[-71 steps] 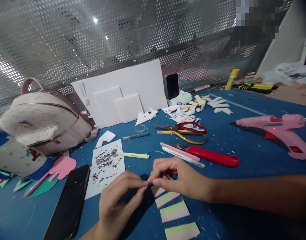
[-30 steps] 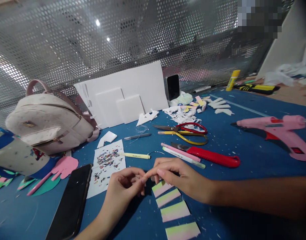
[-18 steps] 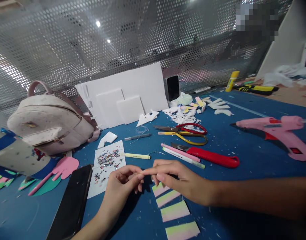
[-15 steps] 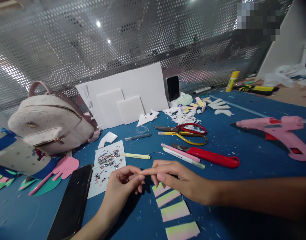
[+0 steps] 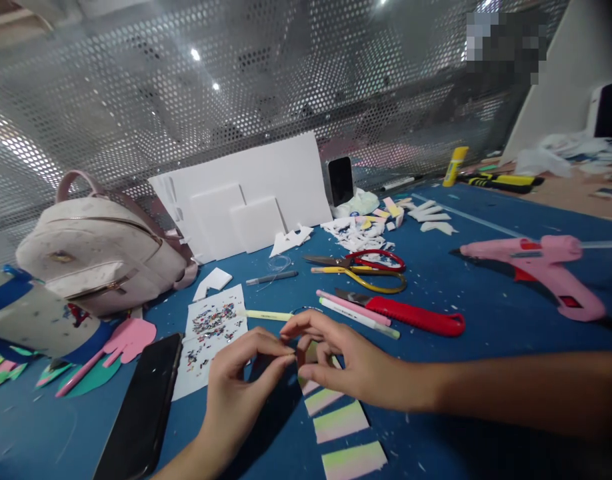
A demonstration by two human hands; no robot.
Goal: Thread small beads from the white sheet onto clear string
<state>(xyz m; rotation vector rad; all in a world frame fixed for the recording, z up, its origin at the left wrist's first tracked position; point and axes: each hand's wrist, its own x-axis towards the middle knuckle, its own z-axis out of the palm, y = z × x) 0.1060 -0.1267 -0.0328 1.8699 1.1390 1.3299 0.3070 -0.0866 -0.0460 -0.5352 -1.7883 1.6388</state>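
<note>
My left hand (image 5: 241, 380) is closed in a pinch, thumb and index fingertip pressed together; anything between them is too small to make out. Close by on its right, my right hand (image 5: 346, 360) has curled fingers, with the index apart from the thumb and nothing visible between them. Green-and-pink shaded strips (image 5: 341, 421) lie in a column below my right hand, which partly covers the topmost. Left of my hands, small multicoloured bits are scattered on a white paper sheet (image 5: 231, 347). A pale yellow pen (image 5: 266, 315) lies just beyond my fingers.
A black phone (image 5: 141, 400) and a backpack (image 5: 101, 247) are on the left. Scissors (image 5: 366, 267), a red utility knife (image 5: 416, 316) and pens (image 5: 356, 313) lie beyond my right hand. A pink glue gun (image 5: 536, 260) rests at right. White boards (image 5: 286, 167) lean at the back.
My right index finger has lifted off my left fingertips and bent. My left thumb and index have straightened into a tighter pinch. The camera view has shifted slightly.
</note>
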